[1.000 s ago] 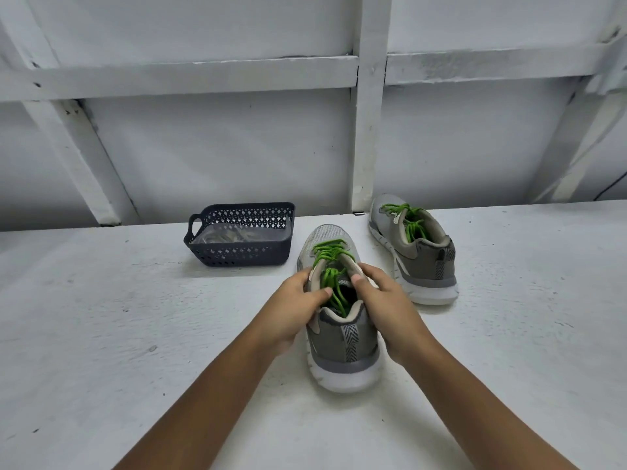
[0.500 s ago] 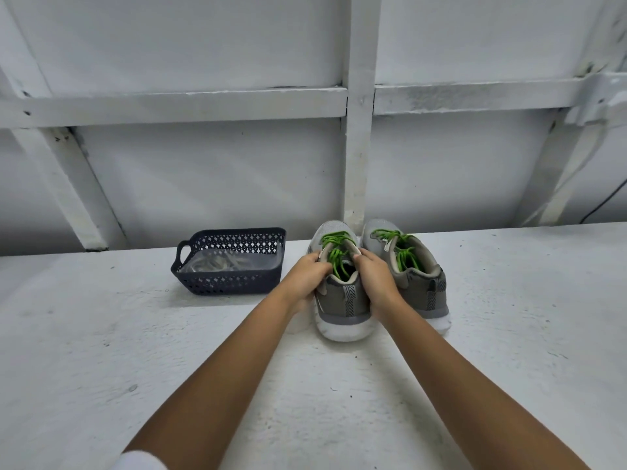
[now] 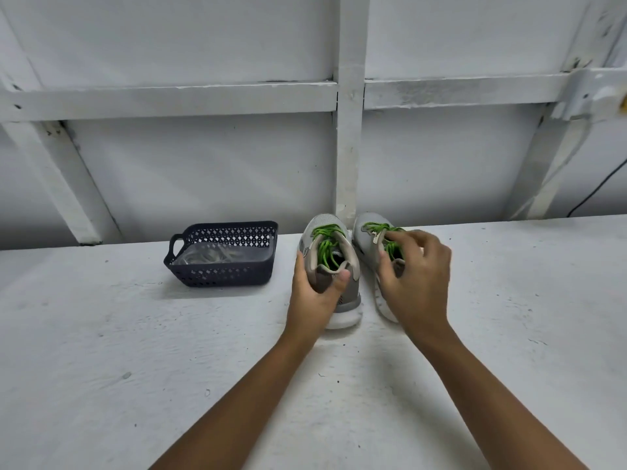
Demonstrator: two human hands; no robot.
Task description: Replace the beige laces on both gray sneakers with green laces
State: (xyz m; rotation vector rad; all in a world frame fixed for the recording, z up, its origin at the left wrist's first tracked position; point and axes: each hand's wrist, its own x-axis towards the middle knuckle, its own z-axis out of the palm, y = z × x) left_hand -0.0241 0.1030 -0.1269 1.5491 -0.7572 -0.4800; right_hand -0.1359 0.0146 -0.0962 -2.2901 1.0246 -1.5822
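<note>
Ahead of both hands, two gray sneakers stand side by side with a narrow gap between them. Their toes point at the far edge of the white table (image 3: 135,334), close to the upright post (image 3: 349,147) of the wall. The left hand (image 3: 315,293) grasps the heel of the left sneaker (image 3: 324,221), thumb on the collar and fingers round the outer side. The right hand (image 3: 414,283) arches over the right sneaker (image 3: 364,239) with its fingers curled. Whether it actually grips the shoe cannot be told. Green laces (image 3: 325,247) run through both. Left of the left hand, apart from the shoes, sits a dark basket (image 3: 220,278) with beige laces (image 3: 217,256) inside. Bare tabletop spreads right of the right hand and back along both forearms.
</note>
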